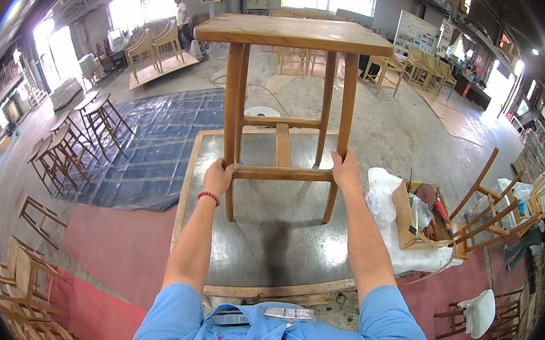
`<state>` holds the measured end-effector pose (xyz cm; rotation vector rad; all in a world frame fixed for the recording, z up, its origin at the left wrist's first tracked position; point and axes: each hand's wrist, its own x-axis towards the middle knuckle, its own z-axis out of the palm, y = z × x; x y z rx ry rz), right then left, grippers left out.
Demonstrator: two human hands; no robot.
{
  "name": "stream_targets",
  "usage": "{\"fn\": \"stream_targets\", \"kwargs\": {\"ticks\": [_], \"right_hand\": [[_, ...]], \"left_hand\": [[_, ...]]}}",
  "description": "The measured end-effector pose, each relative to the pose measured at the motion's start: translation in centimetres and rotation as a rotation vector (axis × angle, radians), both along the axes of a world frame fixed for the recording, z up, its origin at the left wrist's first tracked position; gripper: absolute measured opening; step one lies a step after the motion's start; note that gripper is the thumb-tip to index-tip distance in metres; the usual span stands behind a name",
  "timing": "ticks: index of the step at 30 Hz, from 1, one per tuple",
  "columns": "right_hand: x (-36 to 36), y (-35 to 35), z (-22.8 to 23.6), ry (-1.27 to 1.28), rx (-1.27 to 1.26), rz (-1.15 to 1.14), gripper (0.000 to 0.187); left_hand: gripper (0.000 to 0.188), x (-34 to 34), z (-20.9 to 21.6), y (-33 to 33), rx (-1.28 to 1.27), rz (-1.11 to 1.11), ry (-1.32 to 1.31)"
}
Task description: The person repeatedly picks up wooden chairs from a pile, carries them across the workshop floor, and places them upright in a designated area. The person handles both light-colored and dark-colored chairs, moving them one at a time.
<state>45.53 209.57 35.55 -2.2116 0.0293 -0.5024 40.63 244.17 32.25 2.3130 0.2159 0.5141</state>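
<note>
A wooden stool (pixel 294 37) with a flat rectangular seat stands upright before me, its legs joined by low rails. Beneath it is a grey metal-topped work surface (pixel 259 246) with a wooden rim. My left hand (pixel 220 177), a red bead bracelet at its wrist, is closed around the near left leg where the front rail meets it. On the near right leg, at about the same height, my right hand (pixel 346 170) is closed too. The far ends of some fingers are hidden behind the legs.
To the right, a wooden toolbox (pixel 411 214) with tools sits on white wrapping, beside an upturned wooden frame (pixel 487 195). Several stools (pixel 99 113) stand at left by a dark blue tarp (pixel 152 140). Chairs (pixel 153 46) and a person (pixel 182 19) are farther back.
</note>
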Motion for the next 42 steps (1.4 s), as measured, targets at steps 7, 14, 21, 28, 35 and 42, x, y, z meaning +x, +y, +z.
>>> {"fn": "stream_targets", "kwargs": {"ticks": [7, 14, 21, 28, 35, 42], "right_hand": [[-0.2, -0.8, 1.5, 0.028, -0.133, -0.019, 0.038], [0.4, -0.3, 3.2, -0.068, -0.078, -0.032, 0.04], [0.5, -0.5, 3.1, -0.072, -0.071, -0.021, 0.039], [0.3, -0.3, 3.3, -0.068, -0.114, -0.032, 0.043], [-1.9, -1.6, 0.3, -0.154, 0.098, -0.003, 0.043], [-22.2, -9.9, -18.7, 1.195, 0.557, 0.229, 0.034]], "left_hand": [[0.035, 0.0, 2.8, 0.2, -0.112, -0.06, -0.053], [0.035, -0.4, 3.8, -0.5, -0.093, -0.016, -0.064], [0.033, -0.2, 3.4, -0.7, -0.061, -0.016, -0.127], [0.035, 0.0, 2.5, -0.7, -0.155, -0.069, -0.21], [0.041, 1.0, 3.2, -1.5, -0.212, -0.066, -0.136], [0.034, 3.7, 0.0, -1.8, -0.195, 0.068, -0.311]]}}
